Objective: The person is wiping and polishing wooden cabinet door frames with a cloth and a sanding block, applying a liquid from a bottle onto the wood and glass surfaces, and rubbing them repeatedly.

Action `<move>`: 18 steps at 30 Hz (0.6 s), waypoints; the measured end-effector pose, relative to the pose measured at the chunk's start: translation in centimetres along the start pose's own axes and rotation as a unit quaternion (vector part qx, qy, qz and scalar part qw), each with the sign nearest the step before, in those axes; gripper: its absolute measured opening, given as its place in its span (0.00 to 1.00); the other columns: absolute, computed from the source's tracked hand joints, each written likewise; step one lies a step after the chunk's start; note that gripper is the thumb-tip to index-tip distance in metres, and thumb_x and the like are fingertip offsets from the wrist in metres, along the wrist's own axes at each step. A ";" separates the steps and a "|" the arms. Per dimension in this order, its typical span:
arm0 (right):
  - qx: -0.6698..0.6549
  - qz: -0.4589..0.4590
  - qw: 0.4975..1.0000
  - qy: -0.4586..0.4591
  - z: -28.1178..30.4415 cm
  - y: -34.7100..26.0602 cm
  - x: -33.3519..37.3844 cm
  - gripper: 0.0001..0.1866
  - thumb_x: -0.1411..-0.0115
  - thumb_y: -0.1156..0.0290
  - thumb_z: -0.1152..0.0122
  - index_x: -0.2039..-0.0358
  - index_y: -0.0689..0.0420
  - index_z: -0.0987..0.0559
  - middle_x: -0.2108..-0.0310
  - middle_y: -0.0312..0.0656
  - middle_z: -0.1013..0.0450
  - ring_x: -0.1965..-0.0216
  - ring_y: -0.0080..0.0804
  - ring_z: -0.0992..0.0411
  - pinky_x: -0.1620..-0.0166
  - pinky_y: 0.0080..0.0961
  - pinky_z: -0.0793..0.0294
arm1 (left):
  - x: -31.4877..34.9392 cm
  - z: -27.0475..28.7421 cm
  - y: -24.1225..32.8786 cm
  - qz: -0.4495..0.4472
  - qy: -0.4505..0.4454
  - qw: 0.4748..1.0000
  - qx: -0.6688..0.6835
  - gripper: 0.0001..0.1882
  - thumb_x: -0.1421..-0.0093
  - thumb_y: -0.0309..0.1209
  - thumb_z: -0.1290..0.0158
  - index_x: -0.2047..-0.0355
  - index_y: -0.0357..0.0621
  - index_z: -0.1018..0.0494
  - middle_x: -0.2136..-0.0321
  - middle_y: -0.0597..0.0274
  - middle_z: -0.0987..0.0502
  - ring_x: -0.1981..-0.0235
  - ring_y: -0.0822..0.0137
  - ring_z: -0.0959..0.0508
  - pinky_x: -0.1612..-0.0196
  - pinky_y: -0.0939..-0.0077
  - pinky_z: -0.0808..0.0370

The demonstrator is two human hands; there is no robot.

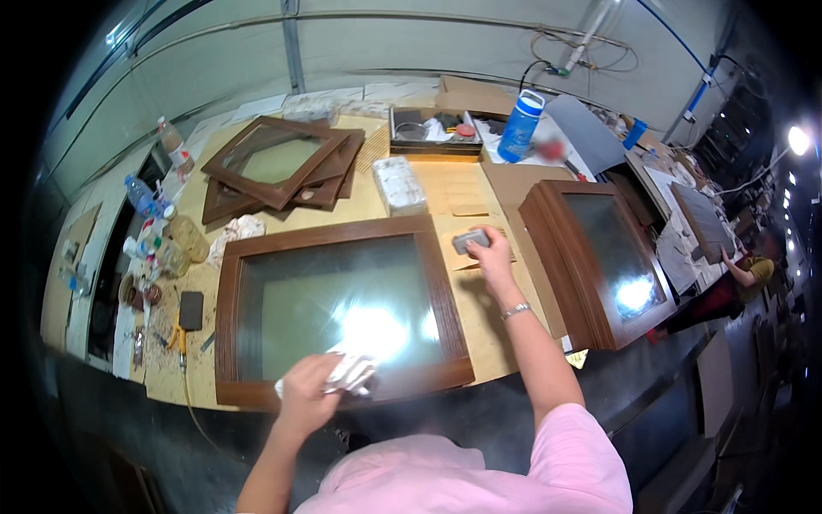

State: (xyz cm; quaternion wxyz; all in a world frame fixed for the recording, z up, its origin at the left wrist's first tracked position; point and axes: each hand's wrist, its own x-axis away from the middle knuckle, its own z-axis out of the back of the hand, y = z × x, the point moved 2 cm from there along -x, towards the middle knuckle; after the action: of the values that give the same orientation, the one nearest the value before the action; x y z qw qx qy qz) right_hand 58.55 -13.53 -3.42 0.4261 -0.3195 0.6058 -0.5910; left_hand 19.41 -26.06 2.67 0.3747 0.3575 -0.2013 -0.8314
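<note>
A brown wood-framed glass panel (229, 300) lies flat on the table in front of me, a bright light reflected in its glass. My left hand (308, 394) is closed on a crumpled white cloth (351, 373) at the panel's near edge. To the right of the panel, my right hand (494, 259) grips a small grey block (470, 240) above yellowish sheets of paper (462, 259). Whether the block touches those sheets, I cannot tell. Behind the panel stands a white wrapped block (399, 186).
Brown frames (257, 163) are piled at the back left. Several bottles (186, 238) and an air blow gun (178, 336) occupy the left side. A blue bottle (521, 128) stands behind, beside a tray (435, 147). More framed panels (552, 257) are stacked right; a person (753, 270) works beyond.
</note>
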 end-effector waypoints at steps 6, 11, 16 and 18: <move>0.082 0.065 0.994 -0.015 -4.9 0.6 -7.4 0.14 0.49 0.81 0.37 0.60 0.61 0.23 0.66 0.44 0.23 0.65 0.33 0.25 0.59 0.29 0.26 | -1.0 -2.6 0.5 0.019 -0.047 0.996 -0.074 0.21 0.60 0.22 0.43 0.61 0.42 0.22 0.63 0.55 0.20 0.62 0.52 0.24 0.58 0.62 0.25; 0.095 0.045 0.990 -0.091 -5.9 0.2 -8.6 0.12 0.47 0.82 0.40 0.61 0.59 0.24 0.66 0.43 0.23 0.63 0.34 0.25 0.56 0.30 0.27 | -1.0 -3.2 0.2 0.026 -0.037 0.996 -0.082 0.21 0.61 0.24 0.43 0.61 0.43 0.22 0.63 0.57 0.21 0.61 0.53 0.24 0.57 0.61 0.26; 0.024 0.016 0.966 -0.259 -2.9 0.9 -3.9 0.10 0.45 0.82 0.43 0.61 0.60 0.25 0.66 0.38 0.25 0.62 0.25 0.27 0.57 0.25 0.28 | -1.0 -3.4 0.3 0.035 -0.023 0.995 -0.085 0.22 0.62 0.23 0.43 0.61 0.43 0.22 0.63 0.57 0.21 0.62 0.52 0.24 0.57 0.61 0.26; 0.042 0.004 0.954 -0.298 -1.3 -0.8 -2.1 0.11 0.45 0.82 0.44 0.60 0.60 0.25 0.66 0.38 0.26 0.62 0.24 0.28 0.57 0.24 0.28 | -0.8 -3.5 0.3 0.035 -0.017 0.995 -0.092 0.22 0.62 0.23 0.43 0.61 0.43 0.23 0.63 0.56 0.21 0.62 0.52 0.24 0.58 0.61 0.26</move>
State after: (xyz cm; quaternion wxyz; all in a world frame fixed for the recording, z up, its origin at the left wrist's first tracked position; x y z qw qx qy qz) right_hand 58.18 -11.18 -2.46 0.6027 -0.4607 0.4272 -0.4920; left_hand 22.53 -25.85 0.87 0.4317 0.2998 -0.1428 -0.8387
